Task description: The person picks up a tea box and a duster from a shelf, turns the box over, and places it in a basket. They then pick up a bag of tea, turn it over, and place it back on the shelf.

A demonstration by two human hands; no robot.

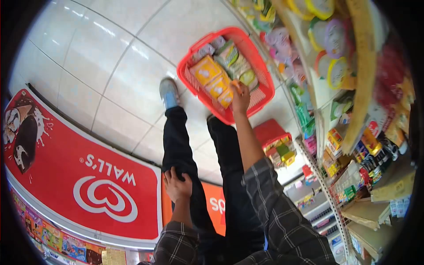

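My right hand (pixel 240 96) reaches into a red plastic basket (pixel 182 70) on the floor. Its fingers are curled on a small orange pack (pixel 236 84) that is mostly hidden by them. Just left of that hand, a row of yellow-orange packs (pixel 206 73) lies along the basket's side. Green-and-beige packs (pixel 233 59) lie beside them, with greyish packs (pixel 204 51) at the far end. My left hand (pixel 178 185) rests on my dark-trousered leg, fingers spread and holding nothing.
A red Wall's freezer (pixel 132 176) stands close on the left. Shelves of packaged goods (pixel 335 141) rise on the right. Near my right forearm sits a red container (pixel 267 132) with colourful packs. Pale tiles (pixel 128 79) cover the floor.
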